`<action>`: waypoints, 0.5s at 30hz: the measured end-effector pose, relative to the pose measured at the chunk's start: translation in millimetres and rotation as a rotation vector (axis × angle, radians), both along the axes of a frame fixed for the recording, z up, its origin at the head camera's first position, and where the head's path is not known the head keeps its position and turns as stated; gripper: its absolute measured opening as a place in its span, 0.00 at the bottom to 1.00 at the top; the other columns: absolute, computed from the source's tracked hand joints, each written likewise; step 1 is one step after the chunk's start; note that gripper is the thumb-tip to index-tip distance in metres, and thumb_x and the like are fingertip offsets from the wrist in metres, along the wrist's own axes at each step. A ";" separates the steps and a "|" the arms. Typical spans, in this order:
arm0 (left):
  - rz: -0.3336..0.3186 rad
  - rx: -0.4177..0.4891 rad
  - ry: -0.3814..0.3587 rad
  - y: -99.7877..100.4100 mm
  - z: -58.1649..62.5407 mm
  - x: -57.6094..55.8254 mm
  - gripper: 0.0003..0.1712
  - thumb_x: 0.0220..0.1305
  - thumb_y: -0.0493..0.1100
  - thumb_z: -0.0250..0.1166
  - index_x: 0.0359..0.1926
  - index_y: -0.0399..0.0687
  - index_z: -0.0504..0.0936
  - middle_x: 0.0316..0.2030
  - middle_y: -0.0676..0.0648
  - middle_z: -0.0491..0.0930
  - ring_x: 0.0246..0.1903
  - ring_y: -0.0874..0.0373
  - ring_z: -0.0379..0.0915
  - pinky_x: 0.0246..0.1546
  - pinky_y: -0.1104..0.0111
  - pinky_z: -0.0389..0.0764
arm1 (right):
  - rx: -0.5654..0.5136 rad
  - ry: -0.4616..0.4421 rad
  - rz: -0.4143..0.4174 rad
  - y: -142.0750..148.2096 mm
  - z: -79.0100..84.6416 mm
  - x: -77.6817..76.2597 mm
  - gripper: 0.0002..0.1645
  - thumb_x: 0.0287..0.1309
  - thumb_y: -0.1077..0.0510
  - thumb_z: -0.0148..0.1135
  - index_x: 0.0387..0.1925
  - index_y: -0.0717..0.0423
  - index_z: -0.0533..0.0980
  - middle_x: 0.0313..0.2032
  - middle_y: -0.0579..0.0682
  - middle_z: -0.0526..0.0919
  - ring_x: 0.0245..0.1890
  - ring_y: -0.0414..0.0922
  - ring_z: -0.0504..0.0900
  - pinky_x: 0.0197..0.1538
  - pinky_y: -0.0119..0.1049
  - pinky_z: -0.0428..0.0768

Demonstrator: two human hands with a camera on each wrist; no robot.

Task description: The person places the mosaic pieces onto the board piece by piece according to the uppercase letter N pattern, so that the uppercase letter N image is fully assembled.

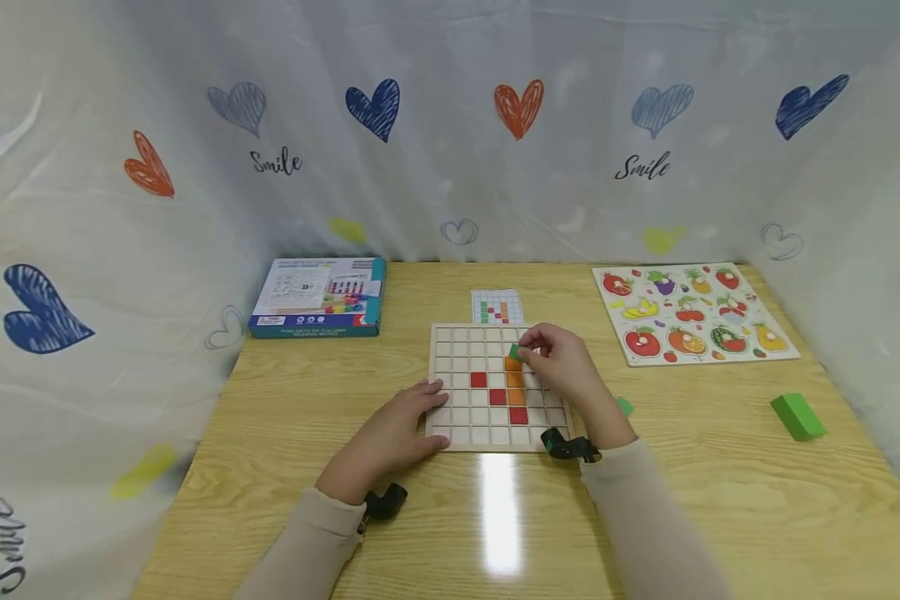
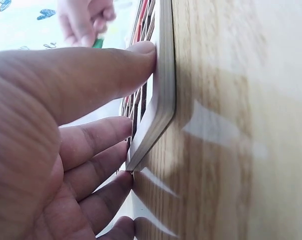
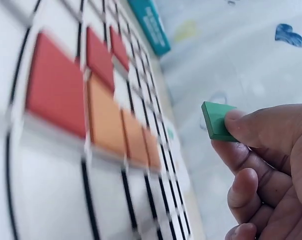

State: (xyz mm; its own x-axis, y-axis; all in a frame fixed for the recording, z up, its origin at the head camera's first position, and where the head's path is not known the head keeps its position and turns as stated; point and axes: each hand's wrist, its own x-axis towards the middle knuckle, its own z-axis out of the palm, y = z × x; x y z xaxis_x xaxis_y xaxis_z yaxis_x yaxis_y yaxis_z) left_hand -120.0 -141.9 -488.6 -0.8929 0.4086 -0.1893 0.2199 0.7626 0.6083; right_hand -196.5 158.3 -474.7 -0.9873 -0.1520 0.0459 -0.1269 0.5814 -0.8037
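A light wooden grid board (image 1: 450, 447) lies flat on the table. Three red tiles (image 1: 478, 380) sit in its cells on a diagonal, and three orange tiles (image 1: 514, 381) form a column above the lowest red one. Between thumb and forefinger, my right hand (image 1: 562, 364) pinches a green square tile (image 3: 218, 120). It is above the board's upper right part, over the top of the orange column; in the right wrist view the tile is clear of the board. My left hand (image 1: 397, 425) rests against the board's left edge, its thumb touching the near corner and its fingers loosely spread.
Behind the board lies a small card (image 1: 497, 305) with a coloured grid pattern. A blue-edged box (image 1: 317, 297) stands at back left, a fruit puzzle board (image 1: 693, 317) at back right. Green pieces (image 1: 798, 417) lie to the right, one partly behind my right wrist.
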 end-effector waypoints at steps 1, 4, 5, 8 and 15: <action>0.001 0.002 -0.002 0.1 0.1 -0.2 0.40 0.71 0.51 0.76 0.79 0.49 0.75 0.83 0.51 0.64 0.86 0.48 0.53 0.84 0.49 0.63 | -0.012 -0.001 0.011 -6.8 0.0 -2.8 0.06 0.72 0.58 0.72 0.46 0.54 0.84 0.40 0.52 0.86 0.36 0.49 0.72 0.39 0.39 0.71; 0.006 0.007 -0.012 0.5 1.0 -0.5 0.40 0.71 0.51 0.76 0.79 0.49 0.75 0.84 0.52 0.64 0.86 0.48 0.53 0.84 0.49 0.63 | -0.025 -0.009 0.046 -26.0 0.5 -10.0 0.06 0.72 0.57 0.72 0.45 0.53 0.84 0.42 0.52 0.88 0.36 0.50 0.72 0.40 0.40 0.72; 0.008 0.009 -0.015 0.6 1.3 -0.5 0.40 0.71 0.51 0.76 0.79 0.49 0.75 0.84 0.52 0.64 0.86 0.48 0.53 0.84 0.49 0.63 | -0.022 -0.011 0.054 -32.2 -0.1 -12.6 0.06 0.72 0.57 0.72 0.45 0.53 0.84 0.42 0.52 0.88 0.36 0.49 0.72 0.41 0.40 0.72; 0.004 0.014 -0.017 0.7 1.9 -0.6 0.40 0.71 0.51 0.76 0.79 0.49 0.75 0.84 0.52 0.64 0.86 0.48 0.53 0.84 0.48 0.63 | -0.016 -0.029 0.081 -49.0 -0.8 -18.0 0.06 0.72 0.56 0.72 0.46 0.52 0.84 0.43 0.51 0.88 0.38 0.50 0.74 0.43 0.42 0.73; -0.006 0.020 -0.001 -0.7 1.8 -0.4 0.40 0.71 0.51 0.76 0.79 0.48 0.75 0.83 0.51 0.64 0.86 0.47 0.53 0.83 0.47 0.64 | 0.018 -0.041 0.128 -76.0 -6.6 -28.5 0.05 0.73 0.56 0.71 0.46 0.51 0.85 0.42 0.49 0.89 0.42 0.49 0.78 0.49 0.43 0.78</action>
